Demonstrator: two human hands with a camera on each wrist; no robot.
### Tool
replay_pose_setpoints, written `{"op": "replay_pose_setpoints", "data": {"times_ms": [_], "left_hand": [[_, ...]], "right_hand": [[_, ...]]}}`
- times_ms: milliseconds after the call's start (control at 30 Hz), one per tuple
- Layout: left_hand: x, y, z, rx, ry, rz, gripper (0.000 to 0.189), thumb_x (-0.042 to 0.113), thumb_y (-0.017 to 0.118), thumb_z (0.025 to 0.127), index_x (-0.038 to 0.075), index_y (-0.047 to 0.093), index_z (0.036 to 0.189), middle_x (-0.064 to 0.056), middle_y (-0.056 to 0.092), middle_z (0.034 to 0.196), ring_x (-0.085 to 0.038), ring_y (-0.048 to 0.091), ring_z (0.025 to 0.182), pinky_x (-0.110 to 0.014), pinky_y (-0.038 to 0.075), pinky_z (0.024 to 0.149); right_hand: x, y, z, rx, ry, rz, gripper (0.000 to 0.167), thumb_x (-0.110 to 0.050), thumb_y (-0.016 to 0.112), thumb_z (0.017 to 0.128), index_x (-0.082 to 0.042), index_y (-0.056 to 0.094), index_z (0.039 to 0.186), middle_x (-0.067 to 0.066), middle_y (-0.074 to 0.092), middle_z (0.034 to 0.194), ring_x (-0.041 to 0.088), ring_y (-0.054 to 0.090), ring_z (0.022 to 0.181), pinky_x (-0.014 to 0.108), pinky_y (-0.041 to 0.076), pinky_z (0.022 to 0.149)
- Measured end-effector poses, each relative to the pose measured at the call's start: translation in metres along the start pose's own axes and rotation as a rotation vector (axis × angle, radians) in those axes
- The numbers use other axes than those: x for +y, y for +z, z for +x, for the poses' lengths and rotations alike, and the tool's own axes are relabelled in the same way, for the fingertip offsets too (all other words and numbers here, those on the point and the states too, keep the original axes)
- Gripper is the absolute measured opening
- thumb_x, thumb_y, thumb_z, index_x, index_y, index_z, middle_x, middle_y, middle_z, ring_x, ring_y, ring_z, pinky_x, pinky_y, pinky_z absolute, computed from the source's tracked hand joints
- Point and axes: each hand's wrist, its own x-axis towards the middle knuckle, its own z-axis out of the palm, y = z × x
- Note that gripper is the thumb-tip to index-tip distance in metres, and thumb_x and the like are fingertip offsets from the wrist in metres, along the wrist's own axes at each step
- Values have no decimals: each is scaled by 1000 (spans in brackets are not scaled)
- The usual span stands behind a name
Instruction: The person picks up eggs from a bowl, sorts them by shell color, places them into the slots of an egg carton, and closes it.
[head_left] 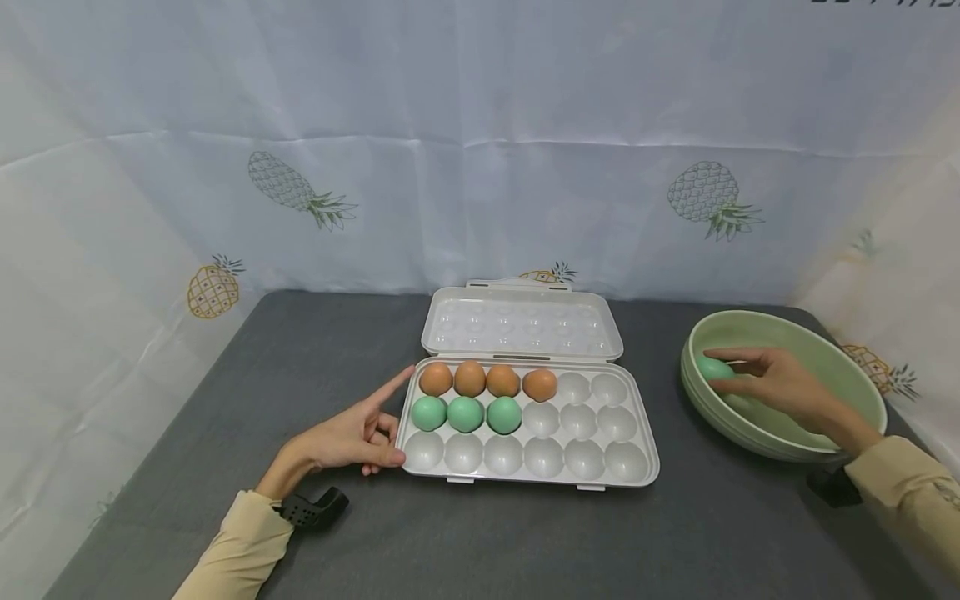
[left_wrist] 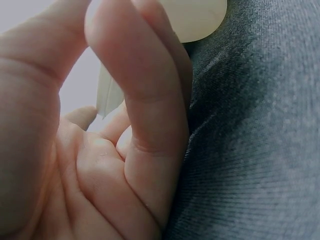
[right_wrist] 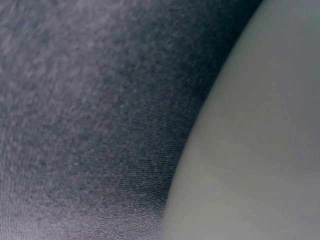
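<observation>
An egg carton (head_left: 480, 477) lies with its lid (head_left: 523, 323) tipped back. Several brown eggs (head_left: 470, 379) fill part of the back row, and three green eggs (head_left: 465, 414) sit in the middle row. My left hand (head_left: 352, 435) is at the carton's left side, index finger stretched to its back corner and thumb at its front corner; the remaining fingers are bent. Inside a pale green bowl (head_left: 832, 367), my right hand (head_left: 783, 387) pinches a green egg (head_left: 714, 367) between thumb and fingers. The right wrist view shows only the bowl's outer wall (right_wrist: 260, 150) and cloth, not the hand.
A dark grey cloth (head_left: 525, 542) covers the table. Behind it hangs a pale curtain (head_left: 480, 192) with pineapple prints. The bowl stands at the table's right side, apart from the carton.
</observation>
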Motion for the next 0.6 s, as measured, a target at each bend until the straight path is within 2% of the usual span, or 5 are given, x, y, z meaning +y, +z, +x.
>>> {"op": "replay_pose_setpoints", "data": {"times_ms": [167, 267, 600], "left_hand": [[0, 0, 1, -13, 6, -16, 118, 5, 74, 93, 28, -20, 163, -5, 64, 86, -5, 60, 58, -20, 53, 52], [0, 0, 1, -17, 12, -15, 118, 5, 73, 94, 27, -20, 163, -5, 65, 86, -5, 60, 57, -20, 53, 52], [0, 0, 0, -1, 6, 11, 117, 6, 74, 94, 27, -18, 163, -4, 64, 85, -5, 59, 59, -20, 53, 52]], "right_hand": [[-3, 3, 0, 73, -35, 11, 48, -18, 75, 94, -7, 63, 140, -41, 57, 119, -22, 53, 104, 13, 53, 80], [-5, 3, 1, 113, -22, 24, 47, -19, 77, 93, -9, 65, 137, -41, 59, 117, -21, 55, 103, 8, 48, 82], [-15, -2, -4, 144, -5, 50, 49, -19, 73, 97, -12, 61, 143, -41, 59, 117, -22, 54, 106, 8, 46, 80]]}}
